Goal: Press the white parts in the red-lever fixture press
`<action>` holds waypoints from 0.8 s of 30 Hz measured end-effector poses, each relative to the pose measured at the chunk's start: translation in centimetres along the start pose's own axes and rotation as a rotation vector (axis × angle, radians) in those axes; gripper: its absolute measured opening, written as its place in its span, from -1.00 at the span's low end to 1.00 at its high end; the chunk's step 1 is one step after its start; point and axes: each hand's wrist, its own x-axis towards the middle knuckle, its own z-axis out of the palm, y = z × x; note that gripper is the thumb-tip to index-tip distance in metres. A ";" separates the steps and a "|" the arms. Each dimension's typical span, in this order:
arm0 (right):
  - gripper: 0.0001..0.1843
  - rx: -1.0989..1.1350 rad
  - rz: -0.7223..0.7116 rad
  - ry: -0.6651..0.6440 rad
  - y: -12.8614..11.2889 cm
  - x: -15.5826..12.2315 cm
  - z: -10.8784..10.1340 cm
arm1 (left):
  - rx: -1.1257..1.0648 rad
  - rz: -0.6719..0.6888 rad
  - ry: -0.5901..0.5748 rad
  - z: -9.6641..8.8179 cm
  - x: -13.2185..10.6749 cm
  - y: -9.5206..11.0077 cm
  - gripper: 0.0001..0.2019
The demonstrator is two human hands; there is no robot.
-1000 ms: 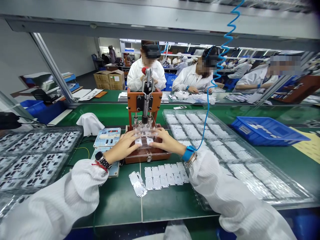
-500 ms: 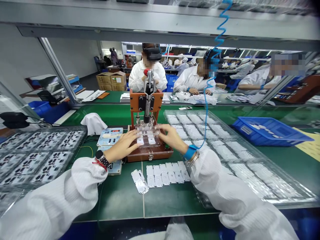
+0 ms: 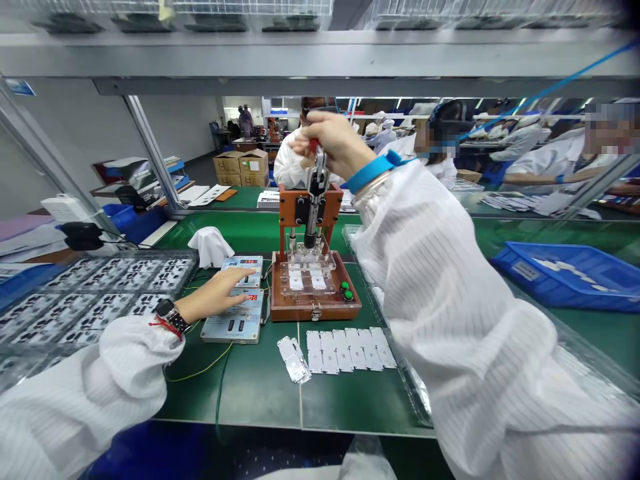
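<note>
While right fingers (image 3: 320, 123) clasp a red knob (image 3: 314, 145), plates (image 3: 357, 348) (silvery) lie flat.

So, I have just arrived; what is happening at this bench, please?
A person's right hand grips the red knob of the toggle clamp on a brown press fixture. The left hand is spread over two control boxes with red digital displays; contact is unclear. Two white plates sit in the fixture, and more plates lie on the green tabletop in front.

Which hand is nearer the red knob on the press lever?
Right. The right hand is on the red knob; the left hand is well below and left of it, over the display boxes.
</note>
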 end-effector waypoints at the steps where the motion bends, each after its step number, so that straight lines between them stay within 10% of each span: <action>1: -0.79 0.051 0.050 -0.006 -1.5 -0.6 -0.2 | -0.008 -0.007 0.005 0.1 -0.3 -0.1 -0.41; 5: -0.42 0.233 -0.028 -0.066 -7.9 -5.9 -1.6 | -0.004 -0.076 -0.081 1.0 -1.0 -0.7 -0.08; 8: -0.62 0.080 -0.186 -0.139 -10.0 -10.6 -1.6 | 0.024 -0.112 -0.174 1.8 -1.0 -1.4 0.13; 17: -0.66 -0.237 -0.364 -0.151 -5.7 -16.7 0.4 | 0.067 -0.082 -0.269 2.0 -0.1 -1.3 0.19; 24: -0.68 -0.267 -0.265 -0.241 -6.8 -17.7 -0.9 | 0.039 -0.080 -0.324 1.8 -0.1 -1.8 0.01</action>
